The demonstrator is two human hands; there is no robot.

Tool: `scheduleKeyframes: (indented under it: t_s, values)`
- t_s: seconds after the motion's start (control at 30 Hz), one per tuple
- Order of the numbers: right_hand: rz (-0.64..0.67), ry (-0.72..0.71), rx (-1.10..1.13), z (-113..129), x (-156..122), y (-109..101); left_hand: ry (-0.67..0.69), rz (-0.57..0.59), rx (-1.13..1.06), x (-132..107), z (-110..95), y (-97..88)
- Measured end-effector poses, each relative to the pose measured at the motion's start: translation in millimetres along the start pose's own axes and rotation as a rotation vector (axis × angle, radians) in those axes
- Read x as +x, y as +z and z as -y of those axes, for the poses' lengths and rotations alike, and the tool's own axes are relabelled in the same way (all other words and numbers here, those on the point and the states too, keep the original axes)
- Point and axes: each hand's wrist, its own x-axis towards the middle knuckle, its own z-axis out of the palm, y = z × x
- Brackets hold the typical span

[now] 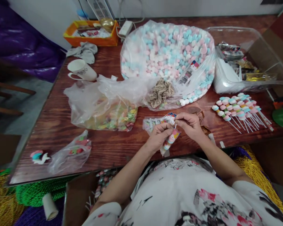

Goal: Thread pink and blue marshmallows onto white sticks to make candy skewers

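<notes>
My left hand (159,135) is closed round a marshmallow skewer (170,140) in a clear printed wrapper. The skewer leans over the table's front edge, its white stick pointing up and away from me. At the stick end, the fingers of my right hand (190,124) are pinched together; exactly what lies between their tips is partly hidden. Just beyond my hands lie flat printed wrappers (153,122). To the right, a pile of marshmallow skewers (237,106) rests on the wood with white sticks towards me.
A large clear bag of pastel marshmallows (165,47) fills the back of the table (54,119). Nearer are a bag of gummies (115,114), a brown scrunchie (160,92) and a small bag (73,153). A mug (82,70), an orange box (91,40) and a clear bin (228,86) stand around.
</notes>
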Motion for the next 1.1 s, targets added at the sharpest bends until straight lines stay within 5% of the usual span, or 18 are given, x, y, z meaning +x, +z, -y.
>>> scheduleKeyframes:
  t_s: [0.2,0.37,0.63,0.87,1.0,1.1]
  values:
    - [-0.156,0.104,0.138,-5.0,-21.4,12.3,0.281,-0.298,0.151,0.0,1.4,-0.3]
    - [-0.184,0.092,0.056,-3.2,-30.1,25.9,0.492,-0.280,0.394,-0.7,0.0,7.6]
    - [-0.264,-0.102,-0.102,-3.8,-31.8,27.3,0.075,-0.099,-0.090,-13.7,5.9,15.4]
    - [-0.268,-0.121,-0.045,-9.5,-24.9,38.4,-0.115,0.078,-0.074,-16.1,-8.1,0.2]
    - [-0.267,-0.061,-0.079,-3.7,-17.8,27.4,-0.154,0.079,0.050,-10.7,-14.2,-8.6]
    - [-0.072,-0.223,-0.361,2.2,-17.9,8.5,-0.157,0.079,0.048,-11.0,-14.0,-14.0]
